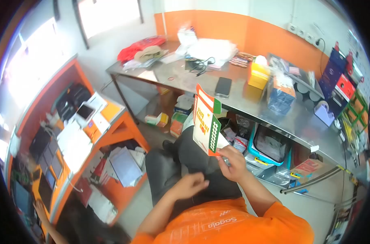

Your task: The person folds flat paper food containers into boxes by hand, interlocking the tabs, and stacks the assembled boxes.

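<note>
A flat-sided cardboard box [203, 122] in cream, orange and green, with printed lettering and raised flaps, stands tilted above my lap. My right hand [233, 163] pinches its lower right corner, thumb on the near side. Lower and to the left, my left hand [192, 185] hovers over my dark trousers [164, 166], apart from the box. Its fingers are curled in, and nothing shows in them.
A metal table [250, 103] ahead carries a phone [223, 86], a yellow box [259, 75] and a tape dispenser [324, 114]. Beneath it stands a blue-rimmed bin [270, 144]. On the left, another person's hand [40, 211] rests at an orange desk [111, 116].
</note>
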Available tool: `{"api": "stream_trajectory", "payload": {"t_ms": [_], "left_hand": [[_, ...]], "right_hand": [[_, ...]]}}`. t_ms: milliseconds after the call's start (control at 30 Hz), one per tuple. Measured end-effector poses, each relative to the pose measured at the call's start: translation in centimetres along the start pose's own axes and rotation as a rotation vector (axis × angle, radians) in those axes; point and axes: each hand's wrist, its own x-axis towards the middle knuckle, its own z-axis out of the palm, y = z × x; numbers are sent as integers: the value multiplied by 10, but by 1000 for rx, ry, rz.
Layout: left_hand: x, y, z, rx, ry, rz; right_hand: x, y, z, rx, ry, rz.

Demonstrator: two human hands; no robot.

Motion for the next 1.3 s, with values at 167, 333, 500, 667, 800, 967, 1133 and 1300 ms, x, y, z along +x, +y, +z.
{"api": "stream_trajectory", "payload": {"t_ms": [167,333,500,667,800,967,1133,1300], "left_hand": [[-91,51,-20,25,-484,-221],[-113,46,-10,161,-366,-24],[-69,33,-48,581,-134,205],[-66,50,-53,154,-120,176],[-61,70,-71,-108,314,503],[-49,68,-84,302,810,631],[-42,86,-99,562,598,392],[-50,86,-104,595,358,200]], "right_hand": [[11,-7,-14,61,89,-3],[50,-10,-4,134,-24,-86],[102,-37,2,144,-264,-85],[117,-44,18,254,-436,-91],[110,-43,35,288,-492,-52],[121,-43,39,221,-748,-13],[113,-38,39,355,-881,60],[89,-33,50,565,-996,193]]}}
